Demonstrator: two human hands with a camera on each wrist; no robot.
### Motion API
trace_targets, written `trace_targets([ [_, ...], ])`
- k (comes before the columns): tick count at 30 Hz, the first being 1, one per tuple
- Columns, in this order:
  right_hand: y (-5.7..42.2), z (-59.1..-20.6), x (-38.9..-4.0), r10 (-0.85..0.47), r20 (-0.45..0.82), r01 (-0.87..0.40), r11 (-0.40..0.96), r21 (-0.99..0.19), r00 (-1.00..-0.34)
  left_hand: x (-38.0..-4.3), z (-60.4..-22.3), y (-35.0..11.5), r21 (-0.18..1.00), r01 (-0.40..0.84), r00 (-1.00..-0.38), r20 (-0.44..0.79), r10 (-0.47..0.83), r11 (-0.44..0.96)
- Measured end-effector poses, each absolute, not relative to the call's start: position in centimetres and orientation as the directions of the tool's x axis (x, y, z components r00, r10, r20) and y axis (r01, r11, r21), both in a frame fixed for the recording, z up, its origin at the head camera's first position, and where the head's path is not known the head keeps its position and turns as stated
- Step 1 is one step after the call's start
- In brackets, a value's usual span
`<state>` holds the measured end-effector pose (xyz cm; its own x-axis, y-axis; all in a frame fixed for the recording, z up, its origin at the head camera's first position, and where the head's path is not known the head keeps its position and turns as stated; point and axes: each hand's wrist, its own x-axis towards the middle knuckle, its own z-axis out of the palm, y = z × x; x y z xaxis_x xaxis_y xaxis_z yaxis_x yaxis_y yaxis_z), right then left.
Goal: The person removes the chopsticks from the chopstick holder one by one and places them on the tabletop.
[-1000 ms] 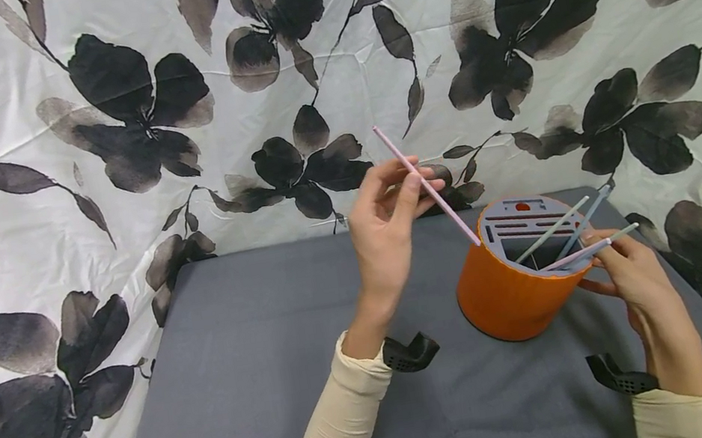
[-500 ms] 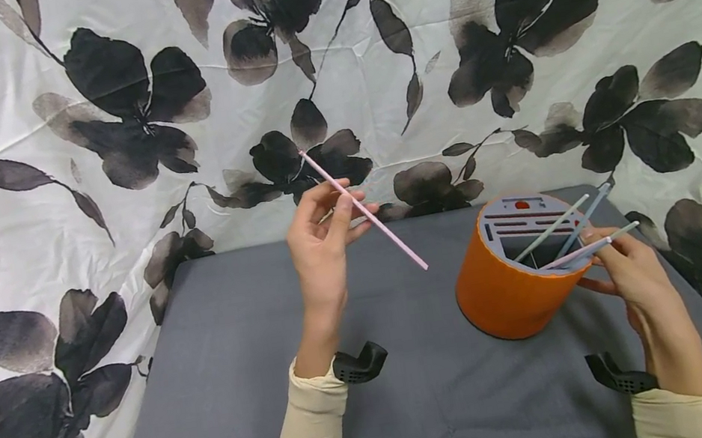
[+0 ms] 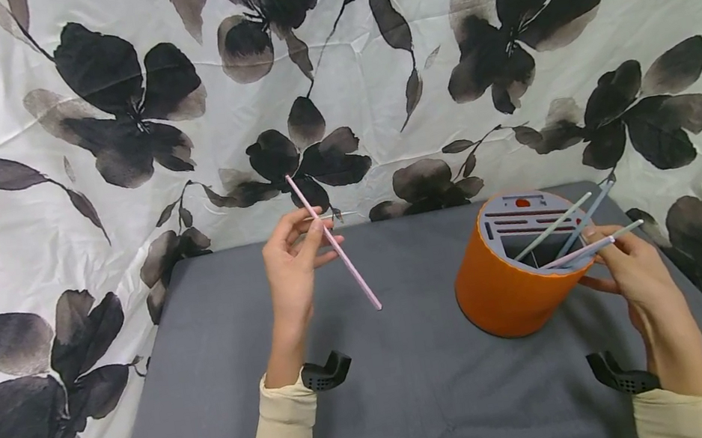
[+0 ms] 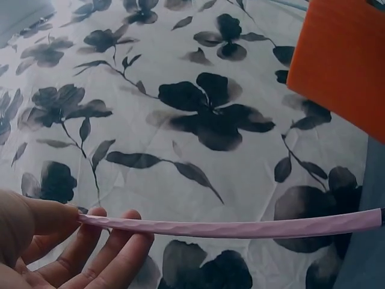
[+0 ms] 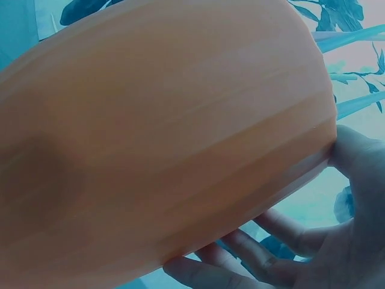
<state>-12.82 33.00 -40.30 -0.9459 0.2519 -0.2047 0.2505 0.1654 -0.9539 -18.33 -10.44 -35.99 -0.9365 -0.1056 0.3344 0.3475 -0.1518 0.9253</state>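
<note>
A slim pink stick with faceted sides (image 3: 345,259) is pinched between the thumb and fingers of my left hand (image 3: 290,270). It slants down to the right, above the table. In the left wrist view the pink stick (image 4: 240,229) runs from the fingertips to the right edge. My right hand (image 3: 646,281) grips the right side of a round orange holder (image 3: 505,294), its thumb at the rim. In the right wrist view the fingers (image 5: 289,241) lie along the orange wall (image 5: 168,138). Whether the sticks are pencils or straws I cannot tell.
The holder's grey slotted top (image 3: 514,213) has an open compartment. Several pastel sticks lean out of it, among them a green stick (image 3: 552,225) and a blue stick (image 3: 594,205). The holder stands on a grey cloth-covered table (image 3: 417,391) before a floral curtain (image 3: 413,88).
My left hand has moved left and slightly down, away from the orange holder, carrying the pink stick, which now tilts more steeply. The right hand and the holder stay in place.
</note>
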Motion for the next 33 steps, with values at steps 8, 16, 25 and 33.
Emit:
trace_targets([
  [8,32.7,-40.6,-12.5,0.232,-0.186,0.225,0.156,-0.962,-0.955,-18.4,-37.4,-12.1,0.949,0.294,-0.949,0.275,-0.153,-0.117],
  [16,32.6,-40.5,-12.6,0.252,-0.181,0.227,0.169,-0.959,-0.951,-18.5,-38.7,-13.0,0.979,0.192,-0.968,0.177,-0.178,-0.065],
  [25,32.6,-40.6,-12.5,0.251,-0.178,0.229,0.192,-0.954,-0.951,-18.6,-40.9,-14.0,0.997,0.078,-0.981,0.074,-0.182,-0.014],
  [33,32.7,-40.6,-12.4,0.260,-0.182,0.242,0.220,-0.945,-0.948,-18.5,-42.7,-14.7,0.999,-0.008,-0.982,0.002,-0.190,0.051],
])
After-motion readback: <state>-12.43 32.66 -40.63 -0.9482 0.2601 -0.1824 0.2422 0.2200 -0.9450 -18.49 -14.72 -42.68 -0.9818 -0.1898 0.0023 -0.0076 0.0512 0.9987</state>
